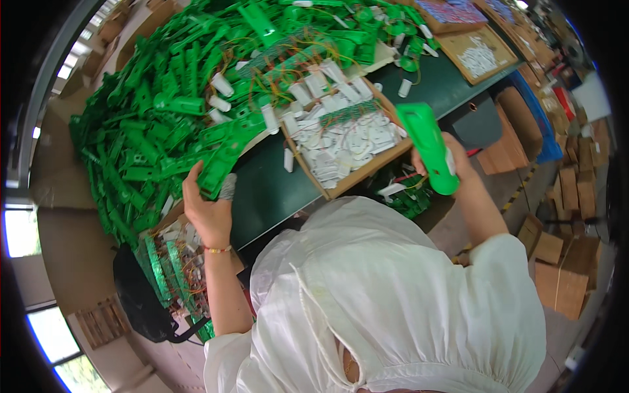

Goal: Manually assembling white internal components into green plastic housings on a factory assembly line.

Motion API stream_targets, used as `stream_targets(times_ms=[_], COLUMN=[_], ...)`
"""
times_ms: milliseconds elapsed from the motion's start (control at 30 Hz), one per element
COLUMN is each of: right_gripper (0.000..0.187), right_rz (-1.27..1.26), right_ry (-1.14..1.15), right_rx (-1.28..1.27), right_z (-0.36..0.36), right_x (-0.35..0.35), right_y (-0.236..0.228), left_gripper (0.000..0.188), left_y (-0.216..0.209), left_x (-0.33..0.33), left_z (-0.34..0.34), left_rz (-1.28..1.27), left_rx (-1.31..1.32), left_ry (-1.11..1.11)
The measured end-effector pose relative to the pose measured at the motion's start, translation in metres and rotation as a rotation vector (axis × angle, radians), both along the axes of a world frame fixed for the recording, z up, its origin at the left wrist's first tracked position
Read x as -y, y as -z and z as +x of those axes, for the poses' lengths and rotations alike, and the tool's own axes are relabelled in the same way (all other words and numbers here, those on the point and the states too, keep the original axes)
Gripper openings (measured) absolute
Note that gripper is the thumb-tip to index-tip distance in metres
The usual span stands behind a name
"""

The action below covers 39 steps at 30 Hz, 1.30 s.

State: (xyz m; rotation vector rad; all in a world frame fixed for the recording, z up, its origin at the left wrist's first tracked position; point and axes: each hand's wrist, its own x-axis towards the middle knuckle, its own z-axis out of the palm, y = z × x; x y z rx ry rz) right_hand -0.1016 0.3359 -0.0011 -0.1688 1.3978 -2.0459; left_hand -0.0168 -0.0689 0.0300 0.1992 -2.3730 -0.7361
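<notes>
Two hands at work: the right hand is wrapped around a long green casing, up in the air just beside the cardboard tray of white pieces; the left hand spreads wide about the end of a second casing at the green pile's near edge, grip unclear! One tug on tangled parts could send that pile sliding. Bare table shows between pile and tray, with open air beyond the tray's right edge.
</notes>
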Motion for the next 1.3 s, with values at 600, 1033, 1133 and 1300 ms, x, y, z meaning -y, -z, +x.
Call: stream_targets(times_ms=[600,1033,1133,1300], right_gripper=[0.015,0.011,0.009,0.008], right_rz=[0.774,0.990,0.936,0.691], right_ry=[-0.144,-0.204,-0.159,-0.043], right_rx=[-1.265,-1.303,-1.312,-0.924], right_z=[-0.024,-0.010,-0.011,-0.006], right_x=[0.136,0.144,0.143,0.152], right_y=[0.019,0.006,0.005,-0.002], left_gripper=[0.086,0.072,0.072,0.077], left_y=[0.085,0.102,0.099,0.075], left_x=[-0.009,-0.015,-0.015,-0.022], left_z=[-0.001,0.035,0.040,0.040], left_rz=[-0.097,0.075,0.131,0.214], left_rx=[0.373,0.445,0.297,0.054], left_ry=[0.006,0.022,-0.013,-0.020])
